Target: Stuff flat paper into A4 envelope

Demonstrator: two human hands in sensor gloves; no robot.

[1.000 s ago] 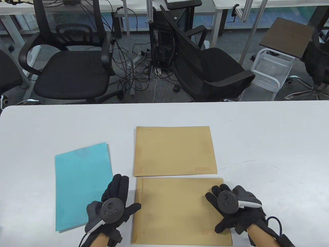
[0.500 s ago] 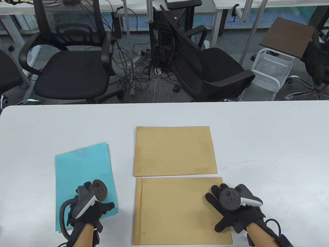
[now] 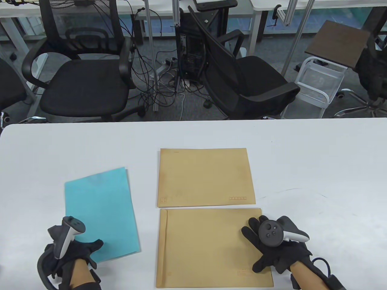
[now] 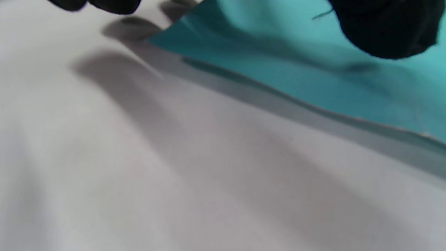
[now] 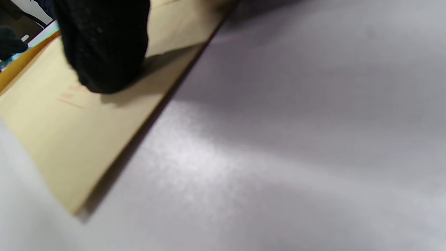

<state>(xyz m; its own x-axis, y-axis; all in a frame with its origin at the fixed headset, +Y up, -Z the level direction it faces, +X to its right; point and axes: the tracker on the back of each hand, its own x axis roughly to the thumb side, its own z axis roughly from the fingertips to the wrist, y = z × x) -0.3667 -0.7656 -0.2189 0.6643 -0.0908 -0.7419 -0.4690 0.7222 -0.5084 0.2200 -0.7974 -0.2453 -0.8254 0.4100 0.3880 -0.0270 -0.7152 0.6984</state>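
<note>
Two brown envelopes lie in the middle of the white worktop (image 3: 302, 157), and the blue paper (image 3: 98, 211) lies flat just to their left. The paper is thin, light and floppy. It will bend if you lift it by one spot, and it may slide on the smooth worktop. Take it at the near edge or a near corner, thumb on top and fingers under. In the left wrist view that near edge (image 4: 278, 94) is already raised a little off the worktop, so you can get fingers under there.

The near envelope (image 3: 208, 244) is light too, but a bit stiffer. Its opening looks to be on the left short side, where a folded strip shows, so feed the paper in from there.

Your left hand (image 3: 71, 250) is at the near left corner of the paper, thumb on top; I cannot tell if its grip has closed on the sheet yet. Your right hand (image 3: 276, 244) lies flat, fingers spread, pressing down the right end of the near envelope.

Half a second ago your left hand was further in on the paper, nearer the envelope. Now it has pulled back to the near left corner. The right hand and both envelopes have not moved.
</note>
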